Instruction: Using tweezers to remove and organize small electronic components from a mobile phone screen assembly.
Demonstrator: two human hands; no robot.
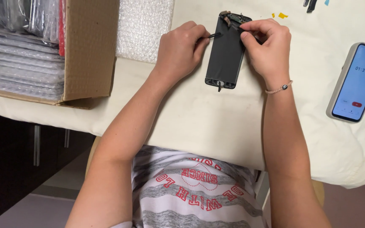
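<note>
Screen panel (225,52) looks thin, light, brittle; my left hand (178,52) pinches a black tool (210,36), my right hand (267,44) grips its top edge, best held by the sides

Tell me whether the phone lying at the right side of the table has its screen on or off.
On. The phone lies flat, face up, and its screen glows light blue with dark digits and a small red button.

Cardboard box (90,46) left, bubble wrap (142,26), phone (355,82) rt

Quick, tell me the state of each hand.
Left hand: closed on a thin black tool.
Right hand: pinching the top edge of the dark phone screen.
</note>
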